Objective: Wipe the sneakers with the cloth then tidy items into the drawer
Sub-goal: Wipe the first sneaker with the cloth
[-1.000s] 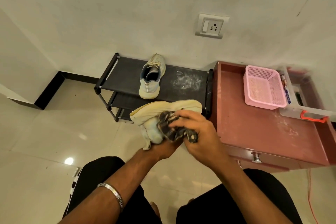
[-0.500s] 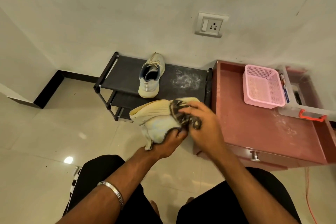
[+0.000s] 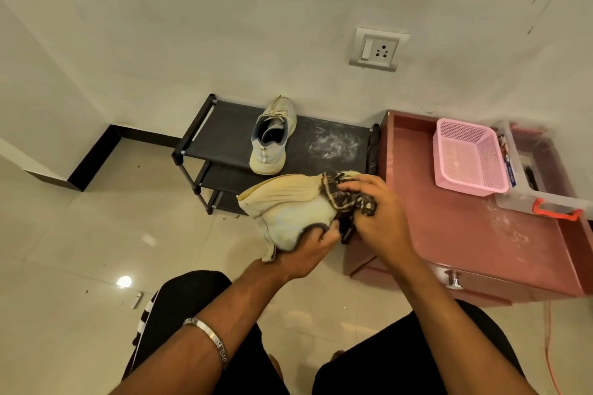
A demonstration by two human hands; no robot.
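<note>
My left hand (image 3: 305, 250) grips a pale cream sneaker (image 3: 288, 205) from below, sole turned up and tilted toward the wall. My right hand (image 3: 375, 212) presses a dark checked cloth (image 3: 345, 196) against the sneaker's right end. The second sneaker (image 3: 272, 141) stands upright on the top shelf of the black shoe rack (image 3: 224, 128). The drawer (image 3: 481, 282) with a metal knob sits shut in the front of the red cabinet (image 3: 449, 224) to the right.
A pink mesh basket (image 3: 465, 157) and a clear plastic box (image 3: 529, 176) with an orange latch stand on the cabinet top. White dust marks the rack's shelf. A wall socket (image 3: 377, 48) is above. My knees in black shorts fill the bottom.
My right hand has slid the cloth from the middle of the sneaker to its right end. The sneaker has tipped slightly, staying in my left hand.
</note>
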